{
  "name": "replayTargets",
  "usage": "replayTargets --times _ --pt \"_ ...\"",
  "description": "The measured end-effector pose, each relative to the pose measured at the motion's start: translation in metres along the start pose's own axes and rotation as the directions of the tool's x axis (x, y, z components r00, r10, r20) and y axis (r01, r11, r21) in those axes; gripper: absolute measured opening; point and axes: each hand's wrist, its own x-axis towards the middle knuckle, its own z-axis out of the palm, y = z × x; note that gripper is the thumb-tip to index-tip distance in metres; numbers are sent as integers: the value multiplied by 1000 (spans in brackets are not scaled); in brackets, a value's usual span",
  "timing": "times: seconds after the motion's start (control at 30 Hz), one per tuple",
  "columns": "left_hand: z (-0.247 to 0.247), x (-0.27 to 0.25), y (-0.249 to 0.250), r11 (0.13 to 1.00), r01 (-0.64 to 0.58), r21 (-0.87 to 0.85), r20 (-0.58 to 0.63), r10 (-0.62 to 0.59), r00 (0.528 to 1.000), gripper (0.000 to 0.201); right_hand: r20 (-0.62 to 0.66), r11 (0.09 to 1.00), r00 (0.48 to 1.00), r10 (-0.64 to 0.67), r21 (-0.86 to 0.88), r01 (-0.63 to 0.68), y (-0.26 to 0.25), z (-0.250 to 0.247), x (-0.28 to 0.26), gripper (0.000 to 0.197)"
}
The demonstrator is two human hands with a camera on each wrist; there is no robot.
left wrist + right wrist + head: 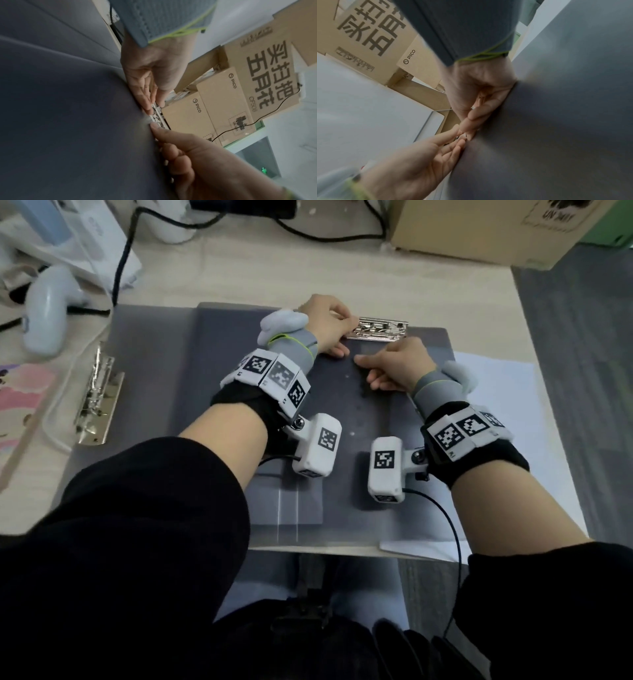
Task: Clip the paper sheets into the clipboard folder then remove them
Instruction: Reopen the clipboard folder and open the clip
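On the desk [428, 289] centre: grey clipboard folder [342, 419] lies flat and open, its metal clip [378, 329] at the far edge. Left hand [323, 325] is at the clip's left end, fingers curled and pinching it between thumb and fingertips; left wrist view shows the thumb on top of the metal and the fingers against the folder side. Right hand [397, 364] sits just below the clip on the folder surface, fingers curled under, index fingertip touching near the clip's lower edge; cannot tell if it actually grips anything. White paper sheets [503, 440] lie to the right, partly under the folder's right edge, not in the clip. Second metal clip mechanism [97, 398] sits loose on the left part of the folder. White handheld scanner [46, 309] far left, black cables [123, 261] beyond it, cardboard box [479, 227] at far right of the desk. Both wrists carry marker-tagged camera mounts.
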Motion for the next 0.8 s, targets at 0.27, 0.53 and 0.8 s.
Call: replayTargets --times 0.27,0.53,0.8 --pt "-8 34 11 983 75 164 -29 -72 997 26 54 1000 999 5 -1 -5 3 0 11 40" --pt "-2 41 13 938 83 338 -10 -84 996 32 32 1000 999 11 -2 -11 5 2 14 37" --pt "-1 46 10 922 50 383 6 -57 998 33 15 1000 1000 21 3 -21 5 4 14 38"
